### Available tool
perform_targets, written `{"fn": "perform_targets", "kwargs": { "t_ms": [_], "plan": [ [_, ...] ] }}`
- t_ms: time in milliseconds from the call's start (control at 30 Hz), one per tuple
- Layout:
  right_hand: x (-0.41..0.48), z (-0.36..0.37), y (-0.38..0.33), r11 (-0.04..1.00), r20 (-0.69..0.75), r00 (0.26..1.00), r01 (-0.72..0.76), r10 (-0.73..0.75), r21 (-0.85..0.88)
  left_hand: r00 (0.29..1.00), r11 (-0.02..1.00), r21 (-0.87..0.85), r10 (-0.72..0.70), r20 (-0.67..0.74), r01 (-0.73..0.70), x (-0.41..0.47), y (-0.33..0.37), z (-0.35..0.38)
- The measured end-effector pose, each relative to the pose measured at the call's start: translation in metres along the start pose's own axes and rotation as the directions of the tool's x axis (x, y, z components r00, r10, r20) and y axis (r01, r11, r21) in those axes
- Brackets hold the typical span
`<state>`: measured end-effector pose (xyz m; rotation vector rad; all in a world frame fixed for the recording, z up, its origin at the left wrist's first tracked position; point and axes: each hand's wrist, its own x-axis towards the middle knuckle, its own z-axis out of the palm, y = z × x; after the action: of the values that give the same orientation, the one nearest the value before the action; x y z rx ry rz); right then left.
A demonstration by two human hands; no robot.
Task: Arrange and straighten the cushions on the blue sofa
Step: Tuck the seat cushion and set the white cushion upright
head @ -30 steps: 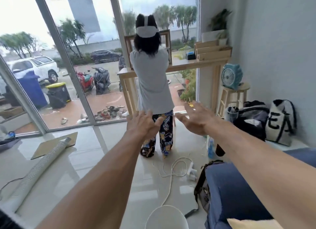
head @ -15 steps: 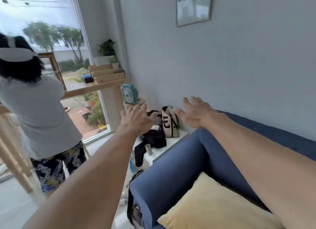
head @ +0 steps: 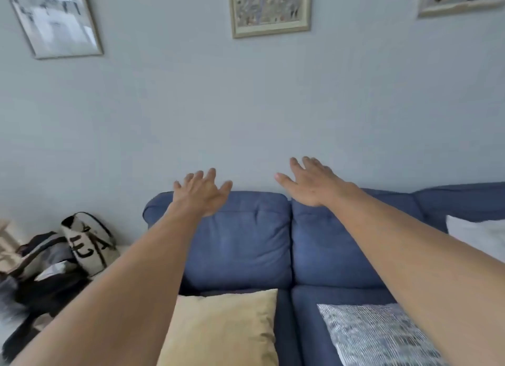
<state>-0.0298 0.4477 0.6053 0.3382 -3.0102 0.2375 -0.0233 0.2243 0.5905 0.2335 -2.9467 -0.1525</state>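
Observation:
The blue sofa [head: 246, 245] stands against the pale wall, seen straight on. A yellow cushion [head: 226, 330] lies flat on its left seat. To its right a blue-and-white patterned cushion [head: 382, 335] lies on the seat, partly under my right forearm. A white cushion [head: 481, 237] leans at the far right. My left hand [head: 200, 193] and my right hand [head: 311, 182] are stretched out in the air over the top of the backrest, fingers spread, holding nothing.
A white bag with black letters [head: 87, 245] and dark bags [head: 41, 272] sit on a low surface left of the sofa. Three framed pictures hang on the wall, one of them [head: 270, 7] above the sofa's middle.
The view has swung right, from the window and a standing person to the sofa head-on. Both hands have stayed outstretched and empty. The patterned and white cushions have come into sight.

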Motion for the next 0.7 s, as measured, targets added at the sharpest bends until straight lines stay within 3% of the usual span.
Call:
{"fn": "perform_targets", "kwargs": {
  "t_ms": [333,700],
  "plan": [
    [-0.093,-0.039,0.250,0.928,-0.036,0.929,-0.370,0.368,-0.054,0.928,0.927,-0.103,0.367,0.067,-0.360,-0.003,0.278,0.051],
    [-0.215,-0.063,0.459,0.707,-0.064,0.707,-0.707,0.705,-0.027,0.715,0.718,-0.197,0.693,0.099,-0.668,-0.050,0.539,0.096]
  ]
}}
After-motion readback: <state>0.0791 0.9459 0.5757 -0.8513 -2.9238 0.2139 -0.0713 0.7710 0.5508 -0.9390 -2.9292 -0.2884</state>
